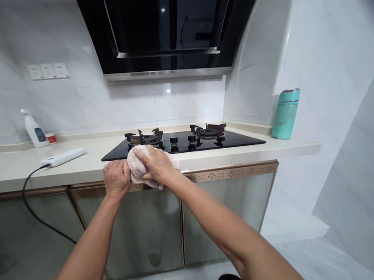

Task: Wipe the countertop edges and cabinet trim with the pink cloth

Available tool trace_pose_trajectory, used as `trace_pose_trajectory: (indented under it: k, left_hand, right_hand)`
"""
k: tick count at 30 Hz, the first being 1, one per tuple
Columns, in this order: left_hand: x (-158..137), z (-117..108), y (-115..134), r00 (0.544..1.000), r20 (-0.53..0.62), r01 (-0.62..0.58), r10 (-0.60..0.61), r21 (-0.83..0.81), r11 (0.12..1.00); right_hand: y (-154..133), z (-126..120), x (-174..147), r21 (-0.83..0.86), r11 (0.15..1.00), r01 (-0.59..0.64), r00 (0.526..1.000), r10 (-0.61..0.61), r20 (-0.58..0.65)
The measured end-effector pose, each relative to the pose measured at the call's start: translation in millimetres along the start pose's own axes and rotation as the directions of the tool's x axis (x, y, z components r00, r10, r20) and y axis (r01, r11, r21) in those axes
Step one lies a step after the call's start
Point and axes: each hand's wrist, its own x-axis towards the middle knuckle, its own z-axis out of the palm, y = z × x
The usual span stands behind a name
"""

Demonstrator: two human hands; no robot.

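Note:
A pale pink cloth (137, 164) is bunched under my right hand (157, 164), whose fingers are closed over it at the front edge of the countertop (213, 156). Part of the cloth hangs over that edge, in front of the hob. Just left of the cloth, my left hand (116, 177) is curled into a fist against the counter's edge, and I see nothing in it. Right behind both hands lies the black glass gas hob (237, 140), with a left burner (146, 139), a right burner (208, 132) and two knobs between them.
A black range hood (165, 36) hangs above the hob. On the left stand a white spray bottle (35, 130), a small red-and-white tub (51, 138) and a white device (65, 157) with a black cable (32, 206). A turquoise tumbler (286, 117) stands at the right end.

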Motion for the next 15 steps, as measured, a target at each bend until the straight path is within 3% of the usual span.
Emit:
trace_pose_trajectory:
  k: [4, 9, 12, 15]
  left_hand:
    - [1, 1, 0, 1.0, -0.015, -0.003, 0.003, -0.026, 1.0]
    - [-1, 4, -1, 0.999, -0.026, 0.018, -0.02, -0.047, 0.999]
    - [-2, 4, 1, 0.999, -0.015, 0.04, -0.041, -0.066, 0.997]
    - [-3, 3, 4, 0.999, -0.004, 0.052, -0.052, -0.081, 0.995]
  right_hand:
    - [41, -3, -27, 0.016, 0.999, 0.032, 0.998, -0.031, -0.056]
    - [115, -20, -83, 0.009, 0.999, -0.052, 0.989, 0.052, -0.137]
    - [165, -40, -125, -0.063, 0.987, -0.146, 0.982, 0.137, -0.128]
    - [220, -62, -168, -0.183, 0.928, -0.325, 0.945, 0.316, -0.079]
